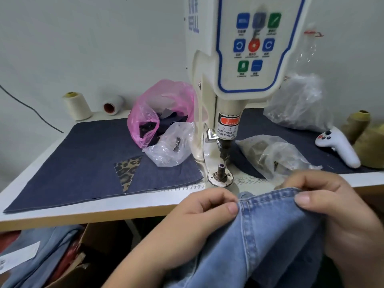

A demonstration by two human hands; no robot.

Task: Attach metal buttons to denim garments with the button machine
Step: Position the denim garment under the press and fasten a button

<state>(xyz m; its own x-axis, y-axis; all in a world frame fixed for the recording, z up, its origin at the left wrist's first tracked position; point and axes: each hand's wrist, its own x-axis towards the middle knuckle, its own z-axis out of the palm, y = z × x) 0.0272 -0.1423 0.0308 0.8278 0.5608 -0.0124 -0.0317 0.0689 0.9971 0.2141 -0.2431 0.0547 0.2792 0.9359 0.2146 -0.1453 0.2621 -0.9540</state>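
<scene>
Right now your left hand [204,206] and right hand [324,196] each pinch the denim waistband [270,197], stretched crosswise between them, with the button machine's lower die [221,170] just ahead, nearer your left.

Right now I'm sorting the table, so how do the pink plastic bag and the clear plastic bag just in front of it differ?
The pink plastic bag is tinted and stands puffed up; the clear plastic bag is colourless and lies slumped lower. The pink one holds dark scraps, the clear one a few small metal pieces. Both are crumpled, open, and rest on the dark denim cloth, left of the button machine.
</scene>
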